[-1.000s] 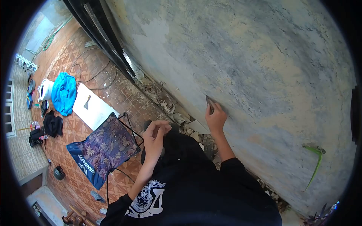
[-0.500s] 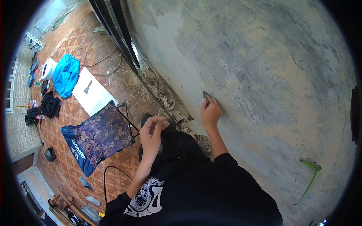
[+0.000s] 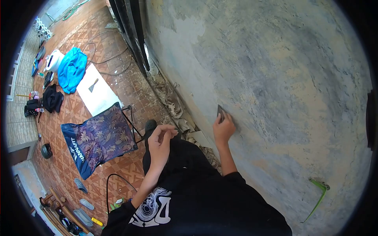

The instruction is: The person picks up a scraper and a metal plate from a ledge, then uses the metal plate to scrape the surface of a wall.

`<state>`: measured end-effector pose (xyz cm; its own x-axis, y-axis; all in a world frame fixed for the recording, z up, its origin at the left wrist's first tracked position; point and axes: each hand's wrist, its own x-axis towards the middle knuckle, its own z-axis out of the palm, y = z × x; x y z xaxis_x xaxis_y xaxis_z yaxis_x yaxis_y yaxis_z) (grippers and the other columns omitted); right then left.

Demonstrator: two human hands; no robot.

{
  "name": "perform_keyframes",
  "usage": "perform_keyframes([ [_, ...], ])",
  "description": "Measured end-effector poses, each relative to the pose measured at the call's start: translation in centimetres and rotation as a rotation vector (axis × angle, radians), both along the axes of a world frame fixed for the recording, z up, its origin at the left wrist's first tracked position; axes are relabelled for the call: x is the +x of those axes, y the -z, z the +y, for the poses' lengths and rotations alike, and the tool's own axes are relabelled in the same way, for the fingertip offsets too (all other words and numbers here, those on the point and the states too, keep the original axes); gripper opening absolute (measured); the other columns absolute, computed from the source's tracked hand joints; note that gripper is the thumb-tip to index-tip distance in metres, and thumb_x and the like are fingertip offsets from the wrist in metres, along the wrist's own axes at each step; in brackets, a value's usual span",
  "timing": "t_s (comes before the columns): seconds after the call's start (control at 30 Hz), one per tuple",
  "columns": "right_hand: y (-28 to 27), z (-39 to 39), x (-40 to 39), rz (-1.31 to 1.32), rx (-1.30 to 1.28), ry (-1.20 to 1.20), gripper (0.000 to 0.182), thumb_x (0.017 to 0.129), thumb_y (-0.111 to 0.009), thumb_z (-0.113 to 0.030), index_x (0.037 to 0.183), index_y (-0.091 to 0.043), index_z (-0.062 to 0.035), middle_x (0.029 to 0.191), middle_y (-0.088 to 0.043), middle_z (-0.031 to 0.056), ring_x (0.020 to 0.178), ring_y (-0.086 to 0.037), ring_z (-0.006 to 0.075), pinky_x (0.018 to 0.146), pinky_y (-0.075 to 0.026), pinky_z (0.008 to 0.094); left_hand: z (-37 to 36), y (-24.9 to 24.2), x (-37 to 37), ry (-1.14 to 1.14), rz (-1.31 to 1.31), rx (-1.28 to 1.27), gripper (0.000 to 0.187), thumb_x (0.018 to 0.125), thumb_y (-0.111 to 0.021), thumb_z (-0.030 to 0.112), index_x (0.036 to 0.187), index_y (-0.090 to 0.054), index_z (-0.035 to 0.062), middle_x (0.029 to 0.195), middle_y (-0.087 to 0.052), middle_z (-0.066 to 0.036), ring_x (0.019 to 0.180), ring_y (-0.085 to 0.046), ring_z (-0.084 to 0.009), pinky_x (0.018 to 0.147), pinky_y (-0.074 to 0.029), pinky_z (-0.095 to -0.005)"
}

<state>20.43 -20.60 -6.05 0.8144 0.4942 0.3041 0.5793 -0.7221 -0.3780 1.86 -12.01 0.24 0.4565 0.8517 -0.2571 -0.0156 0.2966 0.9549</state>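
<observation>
Against the plastered wall (image 3: 271, 94), my right hand (image 3: 224, 128) pinches a dark, thin flat piece (image 3: 220, 111) with a pointed corner, like a bit of sandpaper. Its fingers lie close to the grey patchy surface. My left hand (image 3: 160, 143) hangs in the air over my lap, loosely curled, thumb apart from the fingers, nothing visible in it. Behind it stands a folding chair (image 3: 102, 137) with a flowered fabric seat. A putty knife (image 3: 93, 85) rests on a white board (image 3: 100, 100) on the floor.
Torn paper debris (image 3: 177, 106) runs along the wall's foot beside a dark metal frame (image 3: 132, 31). A green bracket (image 3: 318, 198) sticks out of the wall at lower right. A blue cloth (image 3: 72, 70), a white bucket (image 3: 54, 60) and a cable (image 3: 108, 61) are on the tiled floor.
My right hand with the dark flat piece has shifted slightly down and right in view. My left hand stays raised over my lap. The whole view has turned a little.
</observation>
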Motion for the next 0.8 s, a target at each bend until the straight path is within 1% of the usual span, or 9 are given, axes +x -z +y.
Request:
perform_keyframes([
  [0.1,1.2,0.6,0.0,-0.019,-0.028,-0.015,0.021,0.078,-0.053,-0.014,0.094,-0.063,-0.0048,0.085,-0.06,0.0095,0.068,-0.059,0.0295,0.058,-0.047,0.0357,-0.3,-0.2,0.0,0.012,-0.024,0.003,0.014,0.086,-0.043,-0.001,0.092,-0.055,-0.0022,0.081,-0.06,-0.006,0.078,-0.058,-0.0114,0.073,-0.044,-0.0227],
  [0.2,0.4,-1.2,0.0,0.049,0.045,0.018,0.021,0.078,-0.054,-0.015,0.094,-0.063,-0.0045,0.086,-0.06,0.0097,0.069,-0.059,0.0304,0.059,-0.047,0.0364,0.1,-0.3,-0.2,-0.013,-0.01,0.017,0.014,0.086,-0.043,-0.001,0.093,-0.056,-0.0022,0.081,-0.059,-0.006,0.078,-0.057,-0.0112,0.073,-0.044,-0.0227],
  [0.3,0.9,-0.1,0.1,-0.002,0.006,0.016,0.02,0.078,-0.054,-0.015,0.092,-0.063,-0.0038,0.086,-0.06,0.01,0.07,-0.059,0.031,0.06,-0.047,0.0364,-0.3,-0.1,0.1,-0.009,-0.002,-0.005,0.015,0.086,-0.043,-0.001,0.093,-0.056,-0.0022,0.081,-0.059,-0.006,0.078,-0.057,-0.011,0.074,-0.044,-0.0227],
  [0.43,0.5,-0.8,-0.1,0.004,0.018,0.017,0.02,0.078,-0.054,-0.015,0.091,-0.063,-0.0035,0.086,-0.06,0.0101,0.07,-0.059,0.031,0.06,-0.047,0.036,-0.6,-0.5,0.0,0.004,-0.039,-0.012,0.014,0.086,-0.043,0.0,0.092,-0.056,-0.002,0.081,-0.059,-0.006,0.078,-0.057,-0.011,0.073,-0.044,-0.0226],
  [0.5,0.3,-1.5,-0.1,0.021,0.107,0.016,0.02,0.077,-0.055,-0.015,0.092,-0.063,-0.0038,0.084,-0.06,0.01,0.07,-0.059,0.0308,0.06,-0.047,0.0358,-0.5,-0.2,-0.1,-0.003,-0.024,-0.012,0.014,0.086,-0.043,0.0,0.092,-0.056,-0.002,0.081,-0.059,-0.006,0.078,-0.057,-0.011,0.073,-0.044,-0.0226],
  [0.57,1.1,-0.5,0.0,0.003,0.074,0.018,0.02,0.077,-0.055,-0.014,0.092,-0.063,-0.004,0.082,-0.06,0.01,0.069,-0.059,0.0306,0.059,-0.047,0.0358,-0.9,-0.1,0.1,-0.009,-0.009,-0.021,0.015,0.086,-0.043,0.0,0.092,-0.056,-0.002,0.081,-0.059,-0.006,0.078,-0.057,-0.0111,0.073,-0.044,-0.0227],
  [0.63,1.3,-0.4,0.0,-0.01,0.051,0.027,0.019,0.077,-0.055,-0.014,0.092,-0.063,-0.0042,0.081,-0.06,0.01,0.069,-0.059,0.0303,0.058,-0.047,0.0358,-1.0,-0.4,0.1,0.042,-0.027,0.005,0.015,0.086,-0.043,0.0,0.092,-0.056,-0.0019,0.081,-0.059,-0.005,0.079,-0.057,-0.0108,0.074,-0.045,-0.0228],
  [0.7,1.0,-1.1,0.0,0.003,0.125,0.014,0.02,0.077,-0.055,-0.014,0.092,-0.063,-0.0039,0.08,-0.06,0.0107,0.069,-0.06,0.0303,0.059,-0.047,0.0361,-1.2,-0.8,-0.2,0.033,-0.024,-0.001,0.015,0.086,-0.042,0.0,0.092,-0.056,-0.0019,0.081,-0.059,-0.005,0.078,-0.057,-0.0108,0.073,-0.045,-0.0228],
  [0.8,0.4,-1.4,0.1,0.02,0.143,0.01,0.02,0.077,-0.054,-0.014,0.092,-0.063,-0.0038,0.08,-0.06,0.0116,0.07,-0.06,0.0304,0.06,-0.047,0.0366,-1.2,-0.6,-0.1,0.005,-0.029,-0.013,0.015,0.086,-0.042,0.0,0.092,-0.056,-0.002,0.08,-0.059,-0.005,0.078,-0.057,-0.0108,0.073,-0.045,-0.0228],
])
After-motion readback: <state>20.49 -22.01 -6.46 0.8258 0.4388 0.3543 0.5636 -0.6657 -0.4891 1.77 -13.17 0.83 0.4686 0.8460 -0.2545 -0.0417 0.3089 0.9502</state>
